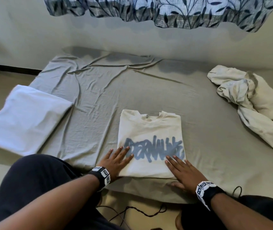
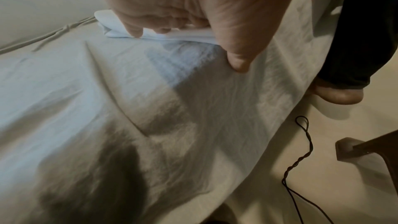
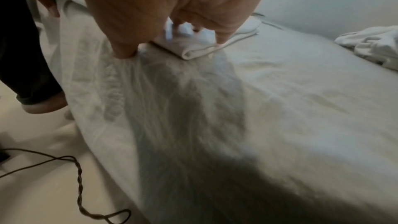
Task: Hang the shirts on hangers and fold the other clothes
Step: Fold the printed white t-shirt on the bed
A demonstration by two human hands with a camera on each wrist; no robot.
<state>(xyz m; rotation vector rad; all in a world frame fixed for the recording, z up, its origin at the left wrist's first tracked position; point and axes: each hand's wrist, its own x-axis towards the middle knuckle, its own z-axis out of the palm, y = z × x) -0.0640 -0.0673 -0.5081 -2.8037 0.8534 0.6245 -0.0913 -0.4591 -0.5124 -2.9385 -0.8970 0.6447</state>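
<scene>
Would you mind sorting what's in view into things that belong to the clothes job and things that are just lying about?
Part of the job:
- folded printed T-shirt, pressed flat by left hand and right hand
- folded white garment at the bed's left edge
- crumpled cream garment, not yet folded

Just lying about:
- grey bedsheet
- leaf-print curtain
- dark cable on the floor

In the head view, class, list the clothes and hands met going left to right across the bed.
Folded white garment → left hand → printed T-shirt → right hand → crumpled cream garment.
</scene>
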